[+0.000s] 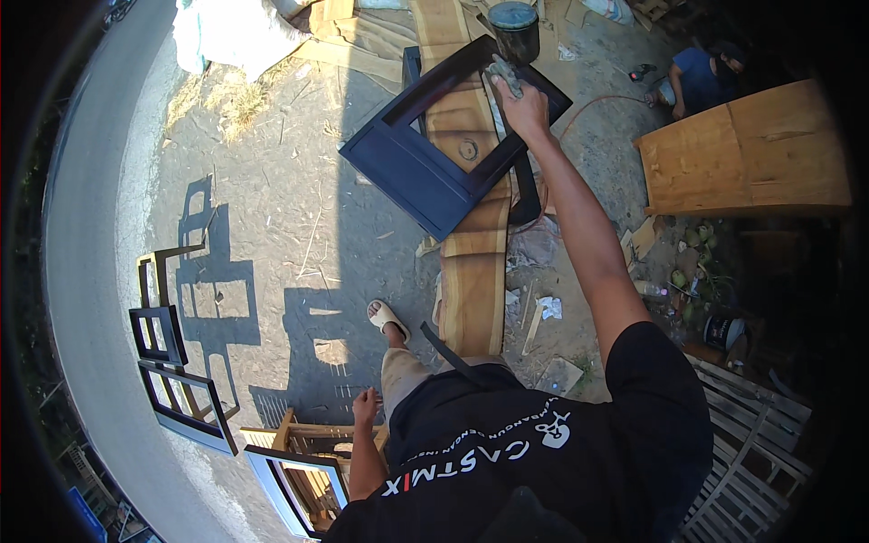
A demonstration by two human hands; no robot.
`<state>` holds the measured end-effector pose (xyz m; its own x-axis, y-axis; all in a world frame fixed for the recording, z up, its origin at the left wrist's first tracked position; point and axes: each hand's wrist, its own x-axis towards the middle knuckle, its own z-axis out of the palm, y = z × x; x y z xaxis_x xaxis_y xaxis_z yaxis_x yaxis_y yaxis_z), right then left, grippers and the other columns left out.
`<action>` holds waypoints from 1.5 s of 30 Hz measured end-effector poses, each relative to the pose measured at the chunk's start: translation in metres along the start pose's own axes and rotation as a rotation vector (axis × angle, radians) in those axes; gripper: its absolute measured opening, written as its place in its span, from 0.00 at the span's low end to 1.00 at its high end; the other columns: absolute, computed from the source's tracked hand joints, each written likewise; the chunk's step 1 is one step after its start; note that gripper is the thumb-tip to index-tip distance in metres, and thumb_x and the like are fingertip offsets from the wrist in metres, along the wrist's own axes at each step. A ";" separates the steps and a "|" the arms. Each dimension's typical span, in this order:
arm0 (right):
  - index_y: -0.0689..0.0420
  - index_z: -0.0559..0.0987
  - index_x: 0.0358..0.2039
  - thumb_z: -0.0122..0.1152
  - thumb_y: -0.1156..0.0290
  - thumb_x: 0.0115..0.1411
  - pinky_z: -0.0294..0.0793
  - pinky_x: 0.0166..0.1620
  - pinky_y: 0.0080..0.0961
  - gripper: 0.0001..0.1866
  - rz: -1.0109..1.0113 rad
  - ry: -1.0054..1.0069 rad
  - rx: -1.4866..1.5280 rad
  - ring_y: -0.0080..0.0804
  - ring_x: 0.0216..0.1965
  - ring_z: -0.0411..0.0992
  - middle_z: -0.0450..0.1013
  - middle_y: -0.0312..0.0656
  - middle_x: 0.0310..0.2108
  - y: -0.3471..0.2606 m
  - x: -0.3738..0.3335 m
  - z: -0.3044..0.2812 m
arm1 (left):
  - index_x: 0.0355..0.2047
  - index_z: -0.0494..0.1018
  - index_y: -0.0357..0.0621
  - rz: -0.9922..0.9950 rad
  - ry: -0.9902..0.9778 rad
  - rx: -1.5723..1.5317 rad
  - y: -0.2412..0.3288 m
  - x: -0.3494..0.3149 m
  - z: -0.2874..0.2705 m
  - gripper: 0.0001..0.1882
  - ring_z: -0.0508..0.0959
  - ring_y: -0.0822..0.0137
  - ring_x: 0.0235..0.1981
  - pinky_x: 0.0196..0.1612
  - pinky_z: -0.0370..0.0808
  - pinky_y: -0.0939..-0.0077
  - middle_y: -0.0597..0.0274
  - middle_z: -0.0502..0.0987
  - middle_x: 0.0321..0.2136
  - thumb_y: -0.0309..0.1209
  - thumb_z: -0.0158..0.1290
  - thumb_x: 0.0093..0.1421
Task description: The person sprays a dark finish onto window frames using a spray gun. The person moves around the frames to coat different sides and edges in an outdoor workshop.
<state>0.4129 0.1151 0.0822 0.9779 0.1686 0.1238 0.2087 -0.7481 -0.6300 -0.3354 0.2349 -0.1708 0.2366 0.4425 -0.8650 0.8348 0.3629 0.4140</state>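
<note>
The left hand (365, 405) hangs low beside the wearer's leg, fingers loosely curled, with nothing visible in it. Farther out, the right hand (523, 110) closes on a grey cloth (503, 76) and presses it to the far rail of a dark panel (398, 176). This panel, with a wide opening through it, lies aslant over a long plank (475, 312); whether it rests on the plank or on the black piece (526, 192) partly under it, I cannot tell.

The step in hand looks to be wiping the panel's rail. The next move probably calls for flat, even pressure along that rail, with the left hand free to steady an edge if the panel shifts.

The plank is brown with darker bands, and runs from near the wearer's waist out past the panel. It lies over bare grey ground (262, 181) strewn with scraps, half in shade. Near the body are a slatted pallet (751, 452) and a pale-faced frame (299, 489); to the left, dark frames (186, 407) stand in sun. Beyond come a wooden cabinet (744, 154), a co-worker (701, 86) crouching behind it, a lidded bucket (514, 36), white sacks (231, 36) and, along the left, a road (90, 226).
</note>
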 end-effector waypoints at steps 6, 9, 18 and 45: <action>0.62 0.80 0.41 0.57 0.39 0.59 0.72 0.51 0.53 0.33 0.040 0.095 -0.012 0.65 0.47 0.74 0.76 0.65 0.40 -0.007 0.038 0.019 | 0.39 0.77 0.37 -0.023 -0.026 0.028 0.003 0.004 -0.004 0.21 0.82 0.68 0.28 0.26 0.75 0.76 0.57 0.83 0.30 0.45 0.50 0.67; 0.62 0.80 0.40 0.56 0.39 0.59 0.71 0.51 0.52 0.33 0.103 0.138 -0.091 0.64 0.48 0.73 0.76 0.65 0.41 0.011 0.030 0.010 | 0.40 0.77 0.38 -0.073 -0.059 0.043 0.020 0.006 -0.013 0.19 0.80 0.69 0.27 0.28 0.76 0.76 0.60 0.81 0.29 0.44 0.50 0.68; 0.64 0.80 0.39 0.56 0.39 0.60 0.73 0.49 0.51 0.34 0.223 0.140 -0.185 0.65 0.44 0.75 0.77 0.66 0.38 0.057 -0.027 -0.053 | 0.39 0.77 0.37 -0.008 -0.097 0.070 0.031 0.044 -0.046 0.21 0.82 0.67 0.28 0.26 0.74 0.77 0.57 0.82 0.29 0.45 0.50 0.67; 0.62 0.84 0.39 0.58 0.33 0.55 0.73 0.49 0.45 0.38 0.095 0.036 -0.167 0.59 0.44 0.77 0.79 0.61 0.35 0.011 0.029 -0.017 | 0.38 0.77 0.36 -0.020 -0.077 0.060 0.035 0.051 -0.043 0.20 0.81 0.69 0.25 0.23 0.72 0.79 0.57 0.81 0.27 0.44 0.50 0.68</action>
<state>0.4433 0.1011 0.0916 0.9925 0.0710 0.0994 0.1118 -0.8561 -0.5046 -0.3151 0.3056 -0.1884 0.2551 0.3701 -0.8933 0.8677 0.3199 0.3804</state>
